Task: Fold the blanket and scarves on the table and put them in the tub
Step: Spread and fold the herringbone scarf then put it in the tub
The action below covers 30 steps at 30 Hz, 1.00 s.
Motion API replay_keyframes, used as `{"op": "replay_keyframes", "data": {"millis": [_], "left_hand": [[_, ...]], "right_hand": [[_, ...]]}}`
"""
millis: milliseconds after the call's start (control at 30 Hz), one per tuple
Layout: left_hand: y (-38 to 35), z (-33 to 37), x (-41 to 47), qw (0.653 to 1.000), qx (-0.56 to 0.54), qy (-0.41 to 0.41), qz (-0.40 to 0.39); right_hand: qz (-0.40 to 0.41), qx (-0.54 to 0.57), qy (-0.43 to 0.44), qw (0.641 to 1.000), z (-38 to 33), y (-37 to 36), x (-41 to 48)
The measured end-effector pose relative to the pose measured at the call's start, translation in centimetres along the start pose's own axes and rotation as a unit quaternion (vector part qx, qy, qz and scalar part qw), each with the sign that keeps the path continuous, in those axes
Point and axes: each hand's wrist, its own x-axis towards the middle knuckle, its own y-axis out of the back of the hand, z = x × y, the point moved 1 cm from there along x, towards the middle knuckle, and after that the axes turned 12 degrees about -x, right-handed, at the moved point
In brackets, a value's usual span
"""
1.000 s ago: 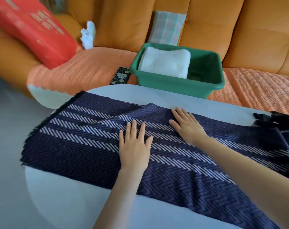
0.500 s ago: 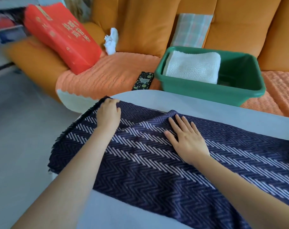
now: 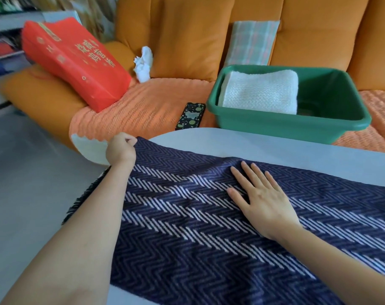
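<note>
A navy scarf (image 3: 187,216) with a white herringbone pattern lies spread across the white table (image 3: 275,148). My left hand (image 3: 120,148) grips the scarf's far left corner, fingers curled round the fringed edge. Flat on the scarf's middle rests my right hand (image 3: 262,199), fingers straight and spread. Behind the table, on the sofa, stands the green tub (image 3: 332,119). A folded white blanket (image 3: 260,91) lies in the tub's left half.
The orange sofa (image 3: 187,29) carries a red package (image 3: 74,60), a crumpled white tissue (image 3: 143,62), a plaid cloth (image 3: 251,42) and a dark phone (image 3: 190,116) beside the tub. Grey floor (image 3: 28,183) lies to the left of the table.
My left hand left the scarf's middle, reached its far left corner and closed on it. My right hand stayed flat on the scarf. The view swung left.
</note>
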Motion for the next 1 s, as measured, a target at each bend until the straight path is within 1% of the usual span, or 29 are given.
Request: {"op": "replay_keyframes", "data": {"millis": [67,167,233,300,333,367,400,433,467,500,533,567,600,633,667,733,867,1000], "left_hand": [[-0.3,0.1,0.3,1.000,0.012,0.000,0.014],[-0.9,-0.1,0.3,0.997,0.079,0.006,-0.007],[-1.0,0.1,-0.1,0.996,0.090,-0.003,0.004],[-0.9,1.0,-0.7,0.995,0.076,-0.049,0.044],[-0.8,1.8,-1.5,0.992,0.079,-0.083,0.055],[-0.7,2.8,-2.7,0.988,0.083,-0.122,0.047],[-0.7,3.7,-4.4,0.982,0.085,-0.170,0.020],[-0.8,4.5,-6.8,0.971,0.091,-0.219,-0.029],[-0.8,5.0,-9.5,0.954,0.098,-0.269,-0.092],[-0.7,5.4,-12.5,0.927,0.106,-0.320,-0.164],[-0.8,5.4,-15.1,0.893,0.123,-0.362,-0.237],[-0.8,5.1,-17.0,0.860,0.142,-0.386,-0.303],[-0.9,4.7,-18.0,0.834,0.161,-0.389,-0.355],[-1.0,4.3,-18.0,0.821,0.181,-0.379,-0.387],[-1.0,3.9,-17.3,0.819,0.198,-0.361,-0.398],[-0.6,3.0,-15.1,0.836,0.224,-0.319,-0.387],[1.8,-0.1,-10.5,0.870,0.265,-0.239,-0.339],[4.3,-2.5,-6.5,0.904,0.273,-0.145,-0.296]], "right_hand": [[0.000,0.004,-0.001,1.000,0.0,0.0,0.0],[0.005,0.010,-0.001,1.000,0.0,0.0,0.0],[0.004,0.013,0.000,1.000,0.0,0.1,-0.1],[0.005,0.016,-0.001,1.000,0.0,0.1,-0.1],[0.005,0.016,-0.001,1.000,0.0,0.1,-0.2],[0.004,0.016,0.000,1.000,0.0,0.1,-0.2],[0.002,0.015,0.000,1.000,0.0,0.1,-0.1],[0.001,0.014,0.001,1.000,0.0,0.1,-0.1],[0.001,0.013,0.002,1.000,0.0,0.1,-0.1],[0.002,0.012,0.002,1.000,0.0,0.1,-0.1],[0.004,0.011,0.002,1.000,0.0,0.1,-0.1],[0.004,0.010,0.003,1.000,0.0,0.1,-0.1],[0.005,0.010,0.004,1.000,-0.1,0.0,0.0],[0.005,0.011,0.004,1.000,-0.1,0.0,0.0],[0.004,0.011,0.003,1.000,0.0,0.0,0.0],[0.000,0.010,0.003,1.000,0.0,0.1,0.0],[-0.006,0.014,0.005,1.000,0.0,0.2,-0.1],[-0.005,0.014,0.006,1.000,0.1,0.1,0.0]]}}
